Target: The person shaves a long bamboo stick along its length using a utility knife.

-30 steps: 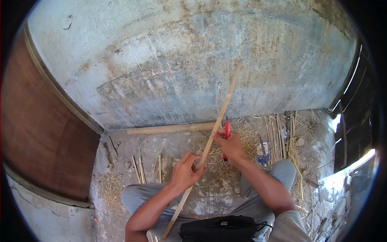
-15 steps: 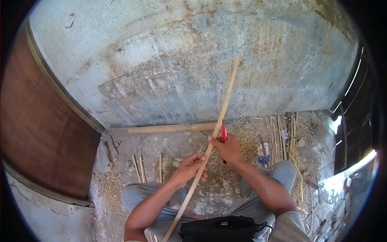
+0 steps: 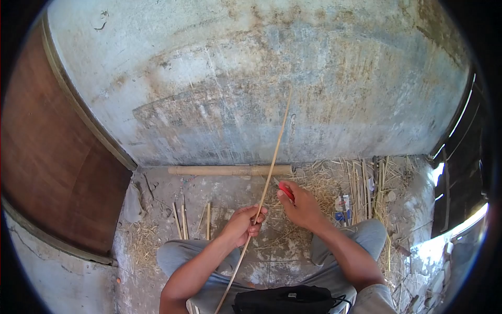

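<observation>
My left hand is closed round a long, thin bamboo strip, which slants from my lap up in front of the wall with its narrow edge towards me. To the right of the strip, my right hand grips a red-handled knife. The blade points up and left, close to the strip; whether it touches cannot be made out. The fingers of my right hand are off the strip.
A bamboo pole lies along the base of the stained wall. Cut strips are at the left, longer sticks and a small packet at the right. Shavings litter the floor. A black bag rests on my lap.
The strip has turned from its flat face to its narrow edge. My right hand has come off it, and the knife has tilted from upright to pointing up-left. My left fingers have closed round the strip.
</observation>
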Motion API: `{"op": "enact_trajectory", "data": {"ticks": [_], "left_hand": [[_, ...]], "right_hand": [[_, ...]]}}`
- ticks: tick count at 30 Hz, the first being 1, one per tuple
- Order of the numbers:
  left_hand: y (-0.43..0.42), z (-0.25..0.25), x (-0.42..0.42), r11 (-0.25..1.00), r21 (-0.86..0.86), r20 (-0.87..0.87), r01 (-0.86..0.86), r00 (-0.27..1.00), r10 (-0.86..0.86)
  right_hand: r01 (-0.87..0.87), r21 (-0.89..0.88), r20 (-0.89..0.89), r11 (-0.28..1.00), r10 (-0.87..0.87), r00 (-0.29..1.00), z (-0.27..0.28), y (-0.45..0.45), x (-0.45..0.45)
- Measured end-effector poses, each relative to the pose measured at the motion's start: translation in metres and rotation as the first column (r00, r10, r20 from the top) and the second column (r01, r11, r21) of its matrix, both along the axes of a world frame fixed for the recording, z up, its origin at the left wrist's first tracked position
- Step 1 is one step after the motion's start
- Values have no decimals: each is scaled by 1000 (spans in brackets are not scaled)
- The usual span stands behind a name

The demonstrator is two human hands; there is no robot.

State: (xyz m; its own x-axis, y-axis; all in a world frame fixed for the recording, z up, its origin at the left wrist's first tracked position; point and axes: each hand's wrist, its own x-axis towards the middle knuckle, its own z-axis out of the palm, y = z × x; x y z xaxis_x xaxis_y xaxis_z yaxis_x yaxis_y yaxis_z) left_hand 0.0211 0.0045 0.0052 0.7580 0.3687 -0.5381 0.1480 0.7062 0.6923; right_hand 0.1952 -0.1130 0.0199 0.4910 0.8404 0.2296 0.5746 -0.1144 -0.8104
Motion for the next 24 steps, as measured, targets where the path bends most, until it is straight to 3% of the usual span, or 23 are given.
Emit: {"op": "enact_trajectory", "data": {"ticks": [7,10,12,18,20,24], "left_hand": [[0,-4,0,1000,4,26,3,1000,-3],[-2,-6,0,1000,-8,12,6,1000,-6],[-4,-8,0,1000,-17,-4,7,1000,-7],[-9,-10,-3,1000,29,-49,-3,999,4],[-7,-6,-4,999,-42,-22,21,1000,-22],[-10,-2,-6,1000,-26,-17,11,1000,-11]], "right_hand": [[-12,-140,28,990,16,999,2,0,-4],[-92,-33,37,995,93,995,-1,2,-3],[-143,73,133,987,133,982,-4,2,-2],[-168,39,266,985,152,952,-11,2,-1],[-173,50,263,984,154,952,-8,2,-2],[-178,72,265,981,153,952,-6,1,-5]]}}
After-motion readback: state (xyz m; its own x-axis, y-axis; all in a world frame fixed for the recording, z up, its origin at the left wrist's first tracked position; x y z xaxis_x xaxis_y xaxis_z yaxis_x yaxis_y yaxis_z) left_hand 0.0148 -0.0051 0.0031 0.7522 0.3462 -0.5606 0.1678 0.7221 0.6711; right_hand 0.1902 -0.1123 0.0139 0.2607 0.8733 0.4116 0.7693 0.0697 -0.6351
